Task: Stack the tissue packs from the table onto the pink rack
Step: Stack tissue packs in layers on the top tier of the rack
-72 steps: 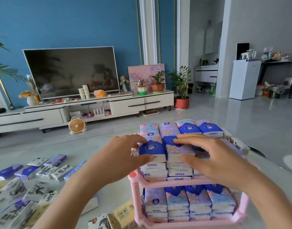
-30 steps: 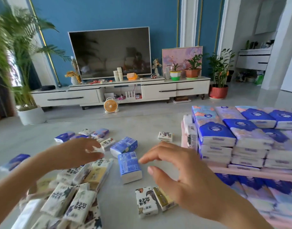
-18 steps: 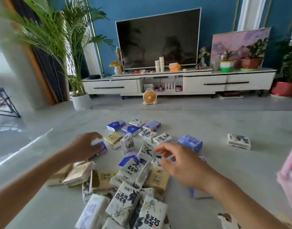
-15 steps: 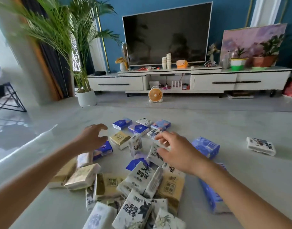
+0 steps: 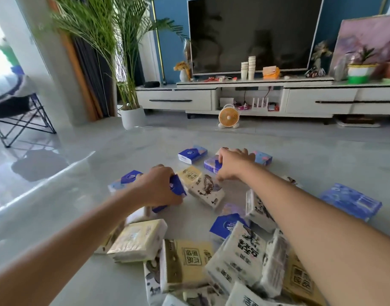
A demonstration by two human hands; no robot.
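Many tissue packs lie scattered on the grey table point(image 5: 311, 155): blue, yellow and white ones with black ink print. My left hand point(image 5: 156, 187) is closed around a dark blue pack point(image 5: 176, 187) left of the middle. My right hand point(image 5: 232, 164) reaches farther out, its fingers curled over a blue and purple pack point(image 5: 211, 165). A yellow pack point(image 5: 189, 175) and a white ink-print pack point(image 5: 208, 192) lie between the hands. A heap of packs point(image 5: 211, 261) fills the near foreground. The pink rack is out of view.
A larger blue pack point(image 5: 351, 200) lies at the right, two more blue packs point(image 5: 192, 153) at the far side. The table's left edge point(image 5: 46, 184) runs diagonally. Beyond it stand a potted palm point(image 5: 132, 117), a small orange fan point(image 5: 229, 115), a TV stand point(image 5: 300, 100) and a folding chair point(image 5: 19, 120).
The view swung left from the rack to the loose packs. Both hands moved forward and dropped onto blue packs, their fingers closing around them.
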